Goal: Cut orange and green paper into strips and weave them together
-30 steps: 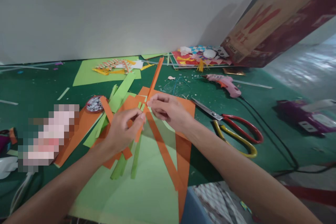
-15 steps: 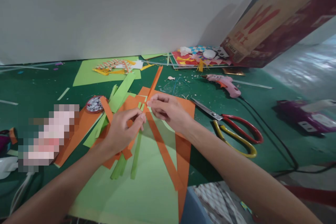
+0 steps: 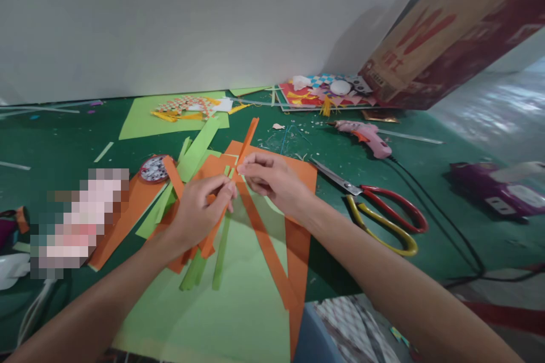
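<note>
Between my two hands runs a narrow orange paper strip (image 3: 248, 139), its folded-looking far end rising beyond my fingers. My left hand (image 3: 208, 204) pinches it between thumb and forefinger, and its near part slants down below that hand. My right hand (image 3: 270, 178) pinches the same strip just above, thumb against fingertips. Under my hands lie a light green paper sheet (image 3: 221, 317) and an orange sheet (image 3: 300, 238). Another orange strip (image 3: 264, 241) crosses the green sheet, and several green strips (image 3: 219, 261) lie by my left hand.
Right of my hands are scissors (image 3: 353, 187) with red and yellow handles, a pink glue gun (image 3: 368, 137) with a black cord, and a purple device (image 3: 494, 190). A round tin (image 3: 154, 169) sits left. Decorated paper crafts (image 3: 336, 91) and a paper bag (image 3: 426, 28) stand behind.
The strip's far end has drawn down toward my hands, so less of it sticks out above them. Its lower part has slid down-left below my left hand. Both hands stay almost in place.
</note>
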`<state>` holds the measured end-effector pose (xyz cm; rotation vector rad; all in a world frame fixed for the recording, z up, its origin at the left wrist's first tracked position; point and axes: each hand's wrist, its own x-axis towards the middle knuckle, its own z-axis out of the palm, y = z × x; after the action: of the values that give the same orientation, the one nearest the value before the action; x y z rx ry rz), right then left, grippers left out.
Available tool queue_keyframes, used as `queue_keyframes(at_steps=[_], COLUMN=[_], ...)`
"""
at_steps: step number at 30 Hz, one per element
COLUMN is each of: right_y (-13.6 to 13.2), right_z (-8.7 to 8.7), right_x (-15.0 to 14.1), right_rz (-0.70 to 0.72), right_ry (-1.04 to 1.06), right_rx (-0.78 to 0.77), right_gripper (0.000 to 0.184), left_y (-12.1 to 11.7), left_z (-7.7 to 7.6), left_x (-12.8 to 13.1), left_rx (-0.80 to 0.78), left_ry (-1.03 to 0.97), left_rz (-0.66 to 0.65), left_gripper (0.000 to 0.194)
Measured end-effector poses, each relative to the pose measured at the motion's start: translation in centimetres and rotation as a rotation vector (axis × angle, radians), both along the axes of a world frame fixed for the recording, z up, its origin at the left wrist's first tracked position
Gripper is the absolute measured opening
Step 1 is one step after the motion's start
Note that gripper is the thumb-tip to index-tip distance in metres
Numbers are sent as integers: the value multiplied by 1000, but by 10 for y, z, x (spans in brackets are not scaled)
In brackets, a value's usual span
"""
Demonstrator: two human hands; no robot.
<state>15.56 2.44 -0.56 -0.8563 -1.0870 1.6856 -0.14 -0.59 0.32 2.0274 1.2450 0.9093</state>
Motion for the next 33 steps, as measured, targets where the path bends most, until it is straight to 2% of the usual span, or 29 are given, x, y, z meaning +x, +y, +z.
queue_keyframes(at_steps=[4,8,12,21,27,33], right_y=[0,-3,-4,1,-4,-4], right_z=[0,3,4,4,4,4], right_x=[-1,-3,-3,2,-3,-2], right_rz=[-2,55,63,-44,60,79], right_ry=[14,-18,-49,-3,-21,-23], right_rx=[-7,0,11,-12,-18,-30], right_gripper=[27,25,24,26,27,26], left_y=[-1,-1,0,-2,-1,-2], left_z=[0,0,0,3,1,2], left_x=[0,1,1,1,1,0], left_rx=[-12,-12,-5,2,-43,-71], left_ry=[-16,-5,5,23,-13,-27], left_rz=[13,61,43,-14,37,21], left_gripper=[25,26,27,28,27,25])
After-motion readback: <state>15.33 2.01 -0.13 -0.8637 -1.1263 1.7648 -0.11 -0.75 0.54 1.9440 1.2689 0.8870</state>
